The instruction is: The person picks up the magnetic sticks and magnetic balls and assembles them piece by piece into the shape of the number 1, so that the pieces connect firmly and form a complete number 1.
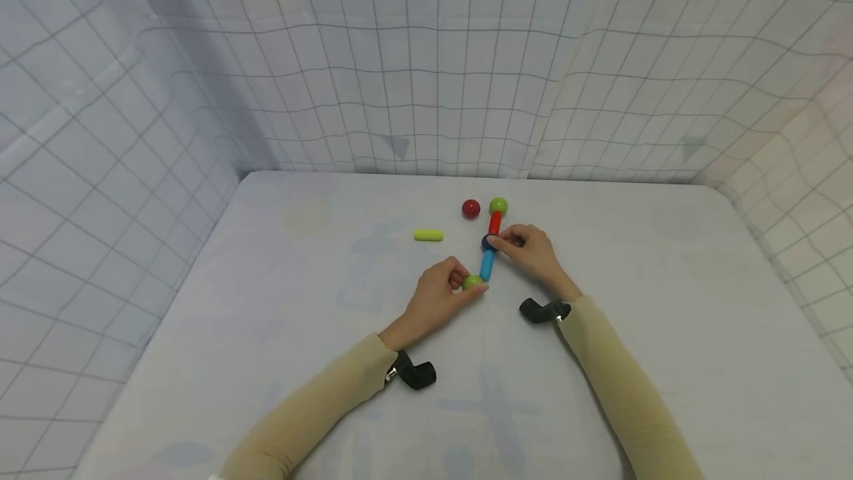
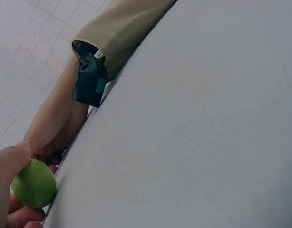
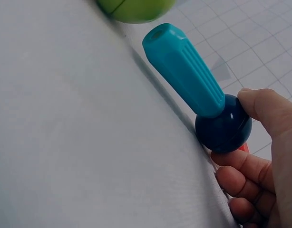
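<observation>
Between its thumb and fingers my left hand (image 1: 440, 292) pinches a green ball (image 2: 34, 184) at the table surface. My right hand (image 1: 531, 254) grips a dark blue ball (image 3: 224, 123) the same way. From that ball a light blue rod (image 3: 186, 71) points toward the green ball; the right wrist view shows a gap between the rod's hollow end and the green ball. On the far side, a red rod (image 1: 495, 222) runs from the dark blue ball to another green ball (image 1: 498, 205), forming one line.
Left of the line's far end lies a loose red ball (image 1: 471, 209). A yellow-green rod (image 1: 429, 235) lies farther left on the white table (image 1: 266, 280). Grid-patterned white cloth (image 1: 413, 65) hangs behind the table and at its sides.
</observation>
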A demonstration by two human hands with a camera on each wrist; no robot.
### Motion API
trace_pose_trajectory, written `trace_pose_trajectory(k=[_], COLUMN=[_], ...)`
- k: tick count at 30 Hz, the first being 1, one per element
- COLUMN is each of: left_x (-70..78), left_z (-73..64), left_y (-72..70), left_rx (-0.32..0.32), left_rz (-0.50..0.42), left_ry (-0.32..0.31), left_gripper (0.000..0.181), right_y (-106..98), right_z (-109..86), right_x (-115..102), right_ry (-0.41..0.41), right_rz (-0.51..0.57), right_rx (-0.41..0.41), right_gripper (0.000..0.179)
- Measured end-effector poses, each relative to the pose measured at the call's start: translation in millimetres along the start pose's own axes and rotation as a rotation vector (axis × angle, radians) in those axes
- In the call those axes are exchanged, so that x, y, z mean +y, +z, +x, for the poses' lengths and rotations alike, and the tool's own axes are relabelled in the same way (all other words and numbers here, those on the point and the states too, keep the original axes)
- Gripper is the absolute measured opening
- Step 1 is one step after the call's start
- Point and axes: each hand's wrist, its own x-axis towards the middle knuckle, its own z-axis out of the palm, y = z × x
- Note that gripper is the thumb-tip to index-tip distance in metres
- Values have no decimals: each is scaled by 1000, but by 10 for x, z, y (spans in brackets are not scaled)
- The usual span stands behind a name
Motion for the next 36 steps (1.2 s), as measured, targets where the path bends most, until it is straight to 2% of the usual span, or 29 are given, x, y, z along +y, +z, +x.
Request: trace_pose_trajectory(k=[9, 18, 36], left_x=[26, 39, 68], left_z=[3, -2, -8], left_y=[49, 58, 47], left_rx=[21, 17, 26], left_rz=[31, 9, -17], left_ry=[-22, -52, -48], left_gripper=[30, 31, 30], right_y=[6, 8, -12], right_z=[-11, -23, -28], right_x=[-5, 0, -42], right_ry=[-2, -13, -3], right_rz=[8, 8, 20], right_rx=[5, 5, 4], right_gripper=[28, 28, 29])
